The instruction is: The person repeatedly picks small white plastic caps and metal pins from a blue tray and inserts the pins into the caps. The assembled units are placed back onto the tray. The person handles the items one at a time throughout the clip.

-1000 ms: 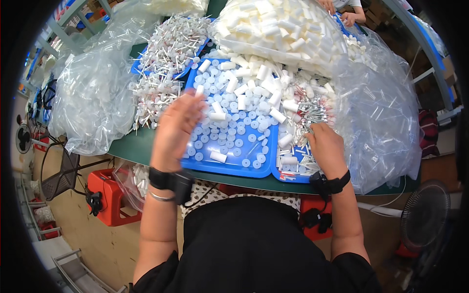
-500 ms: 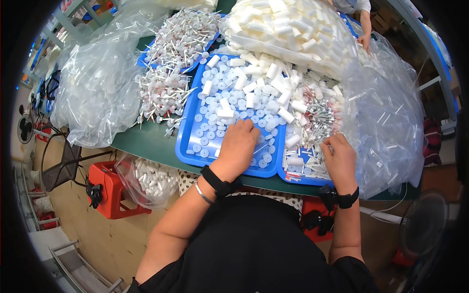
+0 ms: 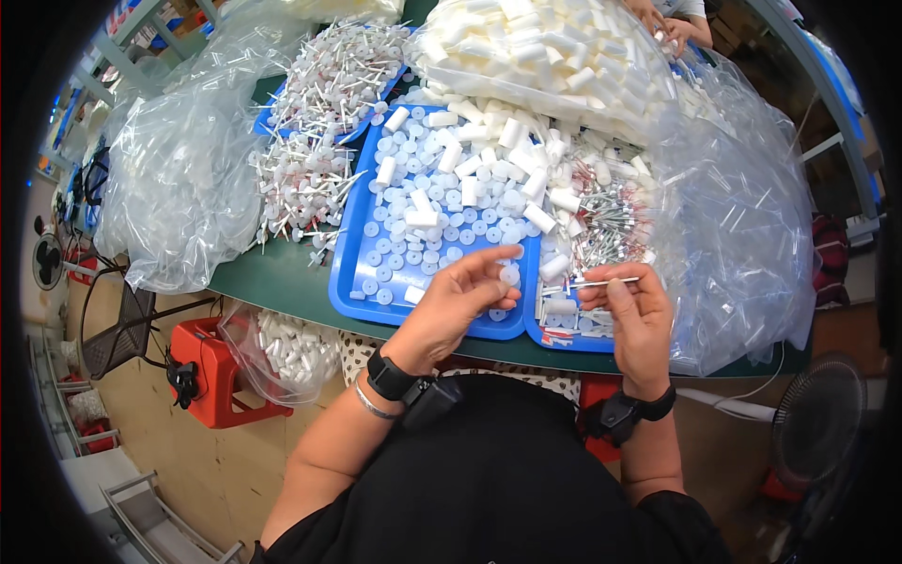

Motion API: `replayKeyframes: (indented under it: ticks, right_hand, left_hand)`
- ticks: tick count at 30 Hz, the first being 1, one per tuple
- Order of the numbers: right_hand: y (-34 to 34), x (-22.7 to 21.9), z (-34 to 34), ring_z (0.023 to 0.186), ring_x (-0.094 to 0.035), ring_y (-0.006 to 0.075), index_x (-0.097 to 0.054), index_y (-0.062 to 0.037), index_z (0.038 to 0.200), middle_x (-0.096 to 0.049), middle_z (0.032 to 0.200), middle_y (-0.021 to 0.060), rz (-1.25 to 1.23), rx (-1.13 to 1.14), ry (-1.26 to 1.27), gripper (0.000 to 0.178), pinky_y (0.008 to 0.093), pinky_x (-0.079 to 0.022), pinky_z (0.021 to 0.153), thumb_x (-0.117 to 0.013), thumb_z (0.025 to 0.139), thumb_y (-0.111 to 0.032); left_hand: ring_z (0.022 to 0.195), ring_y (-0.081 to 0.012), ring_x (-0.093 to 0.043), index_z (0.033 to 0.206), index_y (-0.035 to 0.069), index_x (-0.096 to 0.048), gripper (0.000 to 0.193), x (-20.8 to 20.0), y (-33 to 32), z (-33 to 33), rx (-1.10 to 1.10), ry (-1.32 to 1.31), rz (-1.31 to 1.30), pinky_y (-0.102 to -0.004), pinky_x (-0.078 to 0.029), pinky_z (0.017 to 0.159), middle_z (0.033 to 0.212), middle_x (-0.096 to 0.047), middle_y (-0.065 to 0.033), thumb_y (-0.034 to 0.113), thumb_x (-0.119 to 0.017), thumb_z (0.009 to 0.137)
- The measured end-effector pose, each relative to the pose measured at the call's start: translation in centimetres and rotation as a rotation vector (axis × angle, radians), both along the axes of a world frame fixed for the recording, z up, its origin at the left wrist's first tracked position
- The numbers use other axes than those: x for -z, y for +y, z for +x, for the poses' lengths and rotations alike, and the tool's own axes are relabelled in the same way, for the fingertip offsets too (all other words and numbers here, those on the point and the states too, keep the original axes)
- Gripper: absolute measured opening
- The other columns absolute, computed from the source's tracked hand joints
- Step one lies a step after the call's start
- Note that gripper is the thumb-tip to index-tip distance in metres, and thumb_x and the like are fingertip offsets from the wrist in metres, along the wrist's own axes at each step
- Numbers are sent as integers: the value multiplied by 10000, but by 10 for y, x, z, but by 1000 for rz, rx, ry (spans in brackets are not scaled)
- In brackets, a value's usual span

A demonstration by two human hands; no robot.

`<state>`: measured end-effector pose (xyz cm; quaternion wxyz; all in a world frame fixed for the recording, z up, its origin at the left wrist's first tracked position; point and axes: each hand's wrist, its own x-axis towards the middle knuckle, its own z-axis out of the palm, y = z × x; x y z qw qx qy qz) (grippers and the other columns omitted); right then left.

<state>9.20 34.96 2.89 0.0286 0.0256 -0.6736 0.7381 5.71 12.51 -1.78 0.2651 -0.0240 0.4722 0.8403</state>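
My left hand is above the near right part of a blue tray, its fingers closed on a small translucent disc with a hole in its middle. The tray holds many such discs and several white cylinders. To the right, my right hand pinches a thin metal pin, which lies level and points toward my left hand. Beneath it is a second blue tray with metal pins, white cylinders and discs. The two hands are apart.
Finished-looking disc-and-pin pieces are heaped at the left, and more fill a back tray. A clear bag of white cylinders stands behind. Crumpled plastic bags flank the trays. A co-worker's hands are at the far right.
My left hand has lifted off the discs and turned, now with one in its fingers. My right hand has come left and turned, showing the metal pin. Both co-worker's hands now show.
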Motion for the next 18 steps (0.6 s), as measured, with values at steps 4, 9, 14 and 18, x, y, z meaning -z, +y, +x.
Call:
replayKeyframes:
  ticks: [4,9,14,18]
  right_hand:
    - [-11,8,2,871,-682,200,-529,13,1085,-654,1042,163,-58,-26,-51,158,313,-555,763,-507,1002,-119]
    - [-15,12,3,848,-684,194,-532,9,1076,-661,1006,156,-23,-5,-83,149,302,-560,728,-507,1001,-116]
    - [-14,16,2,819,-685,185,-536,3,1058,-662,975,143,-45,44,-133,138,293,-562,704,-518,998,-120]
    - [-14,18,3,800,-686,180,-538,-5,1039,-661,963,133,-108,46,-140,131,288,-563,694,-525,998,-129]
  left_hand:
    - [993,-179,-646,1318,-33,-508,388,2,5,10,21,-235,226,-278,-531,915,1106,-616,-119,34,-583,943]
    - [1099,-225,-635,1296,-66,-507,363,1,6,14,17,-253,293,-294,-529,968,1195,-611,-191,70,-568,965]
    - [1048,-227,-660,1245,-64,-540,321,1,6,16,-23,-255,201,-275,-557,917,1105,-650,-149,79,-583,961]
    - [1027,-213,-666,1179,-51,-576,270,10,8,18,-44,-257,228,-266,-564,896,1089,-656,-124,97,-602,954]
